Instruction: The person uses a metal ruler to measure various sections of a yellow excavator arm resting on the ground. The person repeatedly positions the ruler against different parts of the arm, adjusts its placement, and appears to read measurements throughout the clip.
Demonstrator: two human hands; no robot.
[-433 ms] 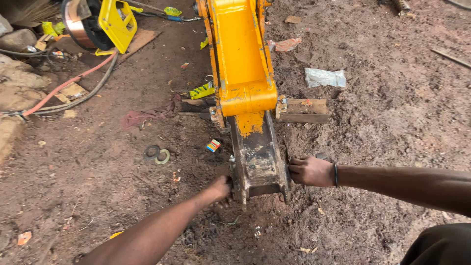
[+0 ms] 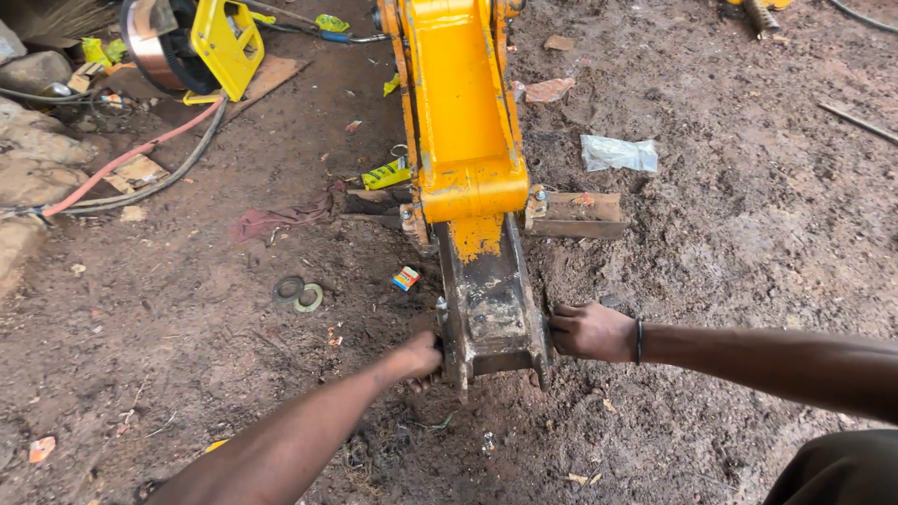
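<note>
Two bare hands reach to the lower end of a dark steel bracket [image 2: 491,313] that juts toward the camera from under a yellow machine arm [image 2: 458,112], seen in the head view, the only view. This bracket is a worn, channel-shaped piece with two side plates, lying on the brown dirt ground [image 2: 730,281] at the middle of the frame, its near end just above the soil. On the bracket's left side, the left hand [image 2: 418,356] is pressed against the outer face of the side plate near its bottom corner; its fingers are curled under and mostly hidden behind the knuckles, so I cannot tell whether they are clamped on the edge or only bunched against it. On the opposite side, the right hand [image 2: 591,331] grips the outer plate, with fingers together and wrapped onto the plate's rim, and a dark band [image 2: 639,340] sits on its wrist. A short wooden block [image 2: 575,214] lies just beside the arm on the right, near where the yellow paint ends. Left of the bracket, a small striped packet [image 2: 405,278] lies on the soil, and farther left two metal rings [image 2: 297,295] touch each other. A crumpled clear plastic bag [image 2: 617,153] lies well apart at upper right. At upper left stands a yellow wire spool holder [image 2: 201,42], with a red hose [image 2: 131,159] and black cable trailing from it across the ground.
</note>
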